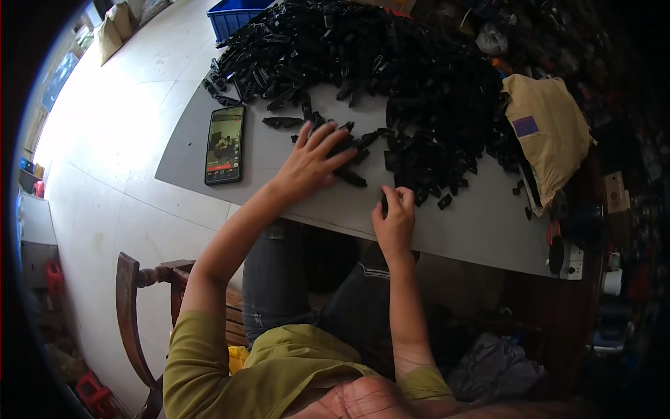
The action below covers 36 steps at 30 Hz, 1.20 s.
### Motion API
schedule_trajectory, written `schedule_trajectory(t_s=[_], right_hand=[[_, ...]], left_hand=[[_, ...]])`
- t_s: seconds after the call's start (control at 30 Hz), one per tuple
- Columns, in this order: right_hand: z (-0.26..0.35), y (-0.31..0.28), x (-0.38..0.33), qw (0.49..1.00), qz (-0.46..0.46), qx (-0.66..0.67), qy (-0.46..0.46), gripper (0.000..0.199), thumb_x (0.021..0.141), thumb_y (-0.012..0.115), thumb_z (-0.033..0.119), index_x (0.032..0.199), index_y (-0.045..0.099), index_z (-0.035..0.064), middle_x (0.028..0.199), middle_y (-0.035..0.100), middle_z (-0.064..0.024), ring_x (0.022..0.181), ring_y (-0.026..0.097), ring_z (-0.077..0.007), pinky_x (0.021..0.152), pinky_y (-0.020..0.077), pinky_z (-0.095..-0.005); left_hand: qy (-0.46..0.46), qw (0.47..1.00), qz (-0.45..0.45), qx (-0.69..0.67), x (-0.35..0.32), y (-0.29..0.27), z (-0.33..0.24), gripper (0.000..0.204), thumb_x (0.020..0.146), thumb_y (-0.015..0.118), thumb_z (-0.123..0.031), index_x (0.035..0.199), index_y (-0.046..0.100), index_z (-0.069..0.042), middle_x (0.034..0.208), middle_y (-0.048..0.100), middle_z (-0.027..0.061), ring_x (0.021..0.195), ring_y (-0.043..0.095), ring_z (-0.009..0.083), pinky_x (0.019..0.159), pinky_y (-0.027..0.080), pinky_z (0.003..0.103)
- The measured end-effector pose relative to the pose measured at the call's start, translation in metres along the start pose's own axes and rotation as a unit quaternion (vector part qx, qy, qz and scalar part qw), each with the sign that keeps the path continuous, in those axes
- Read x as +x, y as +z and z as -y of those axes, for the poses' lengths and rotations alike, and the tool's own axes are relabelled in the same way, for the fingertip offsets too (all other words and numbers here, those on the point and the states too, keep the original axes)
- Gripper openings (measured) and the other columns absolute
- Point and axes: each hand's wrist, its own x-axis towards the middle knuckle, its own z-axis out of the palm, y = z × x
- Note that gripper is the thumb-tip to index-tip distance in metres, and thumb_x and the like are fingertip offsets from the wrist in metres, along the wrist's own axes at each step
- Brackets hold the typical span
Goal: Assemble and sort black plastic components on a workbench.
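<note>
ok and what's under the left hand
Black clip-like parts show around and partly under the fingers of the left hand, on the grey table. Whatever lies directly beneath the palm is covered.

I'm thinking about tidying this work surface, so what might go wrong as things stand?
The phone lies close to the table's front edge, beside the left forearm; a sideways sweep might knock it off.

The right hand pinches a small black piece near that same edge; if it slipped, it could drop to the floor.

The heap of black parts is loosely piled, so pulling some out might make others slide.
</note>
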Motion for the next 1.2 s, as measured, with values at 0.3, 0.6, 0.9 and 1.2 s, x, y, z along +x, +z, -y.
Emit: schedule_trajectory(t_s=[0.3,0.6,0.9,1.2], right_hand=[[-0.012,-0.015,-0.021,0.989,-0.064,0.132,0.003,0.032,0.081,0.068,0.002,0.113,0.063,-0.0003,0.105,0.061,-0.0111,0.089,0.063,-0.0246,0.077,0.0512,-0.0314],[-0.01,-0.027,-0.022,0.999,-0.026,0.035,0.022,0.026,0.074,0.074,0.008,0.097,0.065,0.0013,0.094,0.062,-0.0104,0.091,0.059,-0.0307,0.08,0.0478,-0.0394],[-0.008,-0.032,-0.01,0.987,0.092,0.122,-0.057,0.028,0.066,0.079,0.001,0.091,0.068,-0.0011,0.089,0.063,-0.0101,0.085,0.061,-0.0264,0.074,0.0492,-0.0344],[-0.012,-0.024,-0.009,0.979,0.076,0.179,-0.069,0.03,0.066,0.081,0.006,0.093,0.07,0.0017,0.088,0.059,-0.0068,0.078,0.059,-0.0199,0.067,0.0487,-0.0319]], left_hand=[[0.107,0.99,0.035,-0.079,-0.003,0.006,-0.028,0.028,0.079,0.06,-0.01,0.107,0.065,-0.005,0.109,0.055,0.0069,0.095,0.056,0.0218,0.08,0.048,0.033],[-0.15,0.831,0.109,-0.525,-0.01,0.001,-0.046,0.036,0.066,0.075,-0.001,0.1,0.063,-0.003,0.097,0.063,0.0125,0.093,0.062,0.0299,0.075,0.052,0.034],[-0.126,0.878,0.099,-0.451,-0.02,0.003,-0.036,0.024,0.065,0.075,0.0,0.087,0.067,-0.001,0.094,0.065,0.0111,0.09,0.063,0.0306,0.079,0.051,0.038],[-0.065,0.892,0.104,-0.435,-0.023,0.004,-0.041,0.03,0.067,0.075,-0.001,0.095,0.066,-0.001,0.097,0.065,0.0117,0.093,0.062,0.0301,0.08,0.051,0.037]])
